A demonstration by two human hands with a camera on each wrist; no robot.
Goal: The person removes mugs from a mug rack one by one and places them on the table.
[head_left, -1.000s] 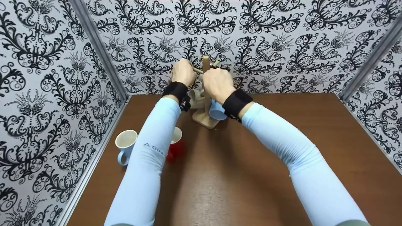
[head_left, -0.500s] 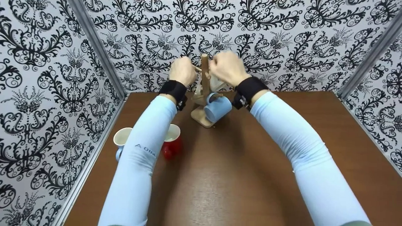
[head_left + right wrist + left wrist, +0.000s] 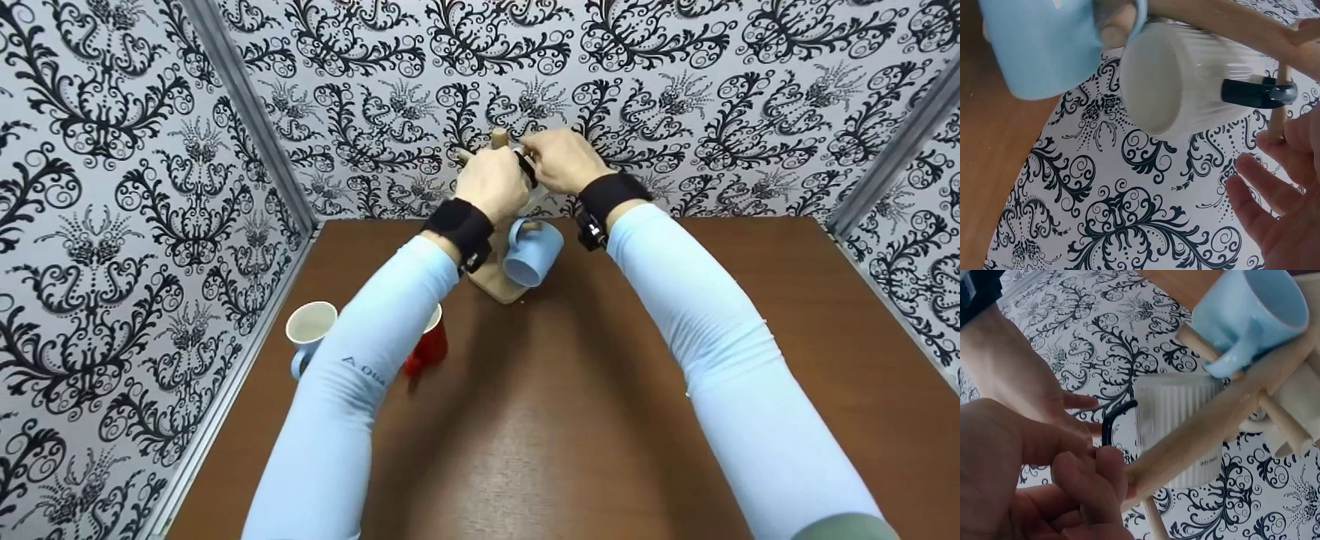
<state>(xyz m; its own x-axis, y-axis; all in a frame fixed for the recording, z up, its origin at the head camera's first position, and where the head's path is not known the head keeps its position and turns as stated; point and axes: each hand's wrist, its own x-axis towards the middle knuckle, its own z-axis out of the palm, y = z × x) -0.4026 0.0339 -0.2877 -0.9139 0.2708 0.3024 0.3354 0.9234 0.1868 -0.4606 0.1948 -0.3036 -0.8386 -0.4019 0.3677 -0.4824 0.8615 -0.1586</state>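
A wooden mug tree stands towards the back wall. My left hand holds the upper part of its post, fingers curled there. From a peg hangs a ribbed white mug with a black handle, tilted on its side. Close by that handle, my right hand has its fingers spread and slightly bent around the peg's end; whether they touch it I cannot tell. Lower down hangs a light blue mug. Another cream-coloured mug is partly hidden behind the post.
On the brown table, a red mug stands left of the tree, partly behind my left sleeve. Farther left is another light blue mug. Patterned walls enclose the back and both sides.
My left hand has shifted right, from a left peg onto the post. My right hand first moved right and up, uncovering the hanging blue mug, and is now beside the black handle.
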